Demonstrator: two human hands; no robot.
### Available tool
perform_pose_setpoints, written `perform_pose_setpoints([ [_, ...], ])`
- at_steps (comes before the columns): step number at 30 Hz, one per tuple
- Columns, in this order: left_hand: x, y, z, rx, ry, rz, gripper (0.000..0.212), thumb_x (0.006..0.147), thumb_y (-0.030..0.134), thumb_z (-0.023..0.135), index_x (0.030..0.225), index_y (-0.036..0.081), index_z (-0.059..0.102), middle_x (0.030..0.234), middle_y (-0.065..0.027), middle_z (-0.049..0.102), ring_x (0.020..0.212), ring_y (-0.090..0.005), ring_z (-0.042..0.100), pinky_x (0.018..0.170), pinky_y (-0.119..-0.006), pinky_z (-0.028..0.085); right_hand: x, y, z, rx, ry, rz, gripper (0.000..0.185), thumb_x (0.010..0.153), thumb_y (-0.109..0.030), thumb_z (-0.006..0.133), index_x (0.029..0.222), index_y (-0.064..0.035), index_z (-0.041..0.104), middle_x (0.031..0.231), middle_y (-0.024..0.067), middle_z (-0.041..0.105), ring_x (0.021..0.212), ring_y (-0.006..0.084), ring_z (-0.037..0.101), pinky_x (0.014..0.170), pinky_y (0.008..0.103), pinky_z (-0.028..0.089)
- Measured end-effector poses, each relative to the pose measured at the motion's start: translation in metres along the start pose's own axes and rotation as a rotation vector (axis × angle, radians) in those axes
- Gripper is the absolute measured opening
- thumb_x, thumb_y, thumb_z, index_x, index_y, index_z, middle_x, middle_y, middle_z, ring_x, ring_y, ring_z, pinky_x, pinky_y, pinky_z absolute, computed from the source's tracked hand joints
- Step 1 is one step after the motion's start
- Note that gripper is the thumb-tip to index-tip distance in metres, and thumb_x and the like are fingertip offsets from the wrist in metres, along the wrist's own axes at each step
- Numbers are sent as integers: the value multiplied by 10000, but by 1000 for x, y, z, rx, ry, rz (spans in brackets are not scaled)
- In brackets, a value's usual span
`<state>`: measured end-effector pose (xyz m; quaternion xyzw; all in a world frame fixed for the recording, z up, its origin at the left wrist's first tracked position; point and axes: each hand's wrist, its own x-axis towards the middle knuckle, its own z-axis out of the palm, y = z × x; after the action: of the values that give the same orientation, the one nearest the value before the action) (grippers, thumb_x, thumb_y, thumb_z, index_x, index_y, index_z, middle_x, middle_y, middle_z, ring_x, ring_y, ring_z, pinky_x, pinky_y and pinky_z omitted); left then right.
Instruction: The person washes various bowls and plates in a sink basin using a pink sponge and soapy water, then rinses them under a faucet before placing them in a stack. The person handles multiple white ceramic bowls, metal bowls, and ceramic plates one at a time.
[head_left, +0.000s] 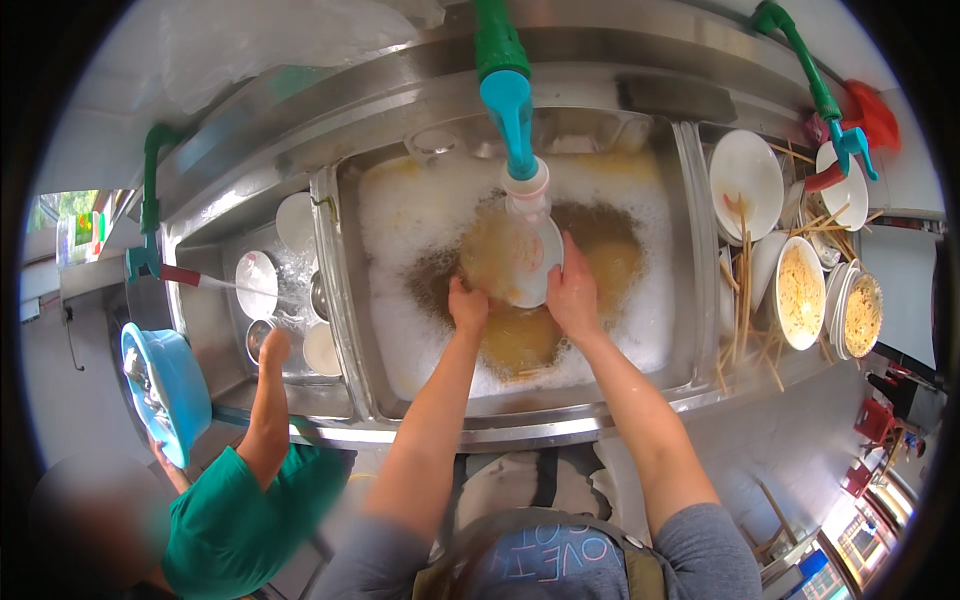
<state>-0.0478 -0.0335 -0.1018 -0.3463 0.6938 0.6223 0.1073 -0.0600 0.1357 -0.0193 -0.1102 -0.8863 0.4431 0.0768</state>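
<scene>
A white dish (531, 281) is tilted in the brownish, soapy water of the middle steel sink basin (690, 315). My right hand (576, 296) grips its right rim, thumb on the upper side. At the dish's left side is my left hand (469, 306), holding its edge at the water; some of its fingers are hidden. Part of the dish is under the water, and a reddish print shows on it. Directly above hangs a tap with a turquoise lever (514, 124) and a pale nozzle (526, 184), which covers the dish's far edge. White foam (412, 225) surrounds the hands.
On the left, a co-worker's hand (274, 349) reaches into a basin with bowls (256, 285) under running water. The co-worker holds a blue tub (180, 382). Stacked dishes with food scraps (799, 292) and loose chopsticks (744, 300) stand right, below another tap (851, 142).
</scene>
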Motion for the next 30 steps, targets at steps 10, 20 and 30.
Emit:
perform_pose_setpoints([
  [10, -38, 9, -25, -857, -226, -438, 380, 840, 5, 481, 1208, 24, 386, 1141, -132, 498, 1037, -259, 496, 877, -420, 410, -28, 2, -28, 116, -684, 198, 321, 773, -156, 562, 1070, -43, 525, 1083, 196, 529, 863, 380, 552, 787, 378, 435],
  [20, -63, 31, -37, -240, -11, 131, 273, 871, 28, 404, 1143, 41, 422, 1090, -88, 518, 982, -200, 503, 847, -329, 407, -38, 10, -14, 300, -727, 458, 207, 748, -149, 596, 942, -78, 591, 1000, 141, 573, 862, 310, 548, 847, 365, 392],
  [30, -48, 15, -44, -578, -46, -34, 266, 941, 190, 355, 1156, 50, 426, 1072, -98, 524, 971, -193, 508, 812, -342, 437, -62, 4, 24, -373, -538, -351, 308, 685, -185, 597, 947, -39, 528, 886, 129, 521, 884, 319, 483, 760, 412, 405],
])
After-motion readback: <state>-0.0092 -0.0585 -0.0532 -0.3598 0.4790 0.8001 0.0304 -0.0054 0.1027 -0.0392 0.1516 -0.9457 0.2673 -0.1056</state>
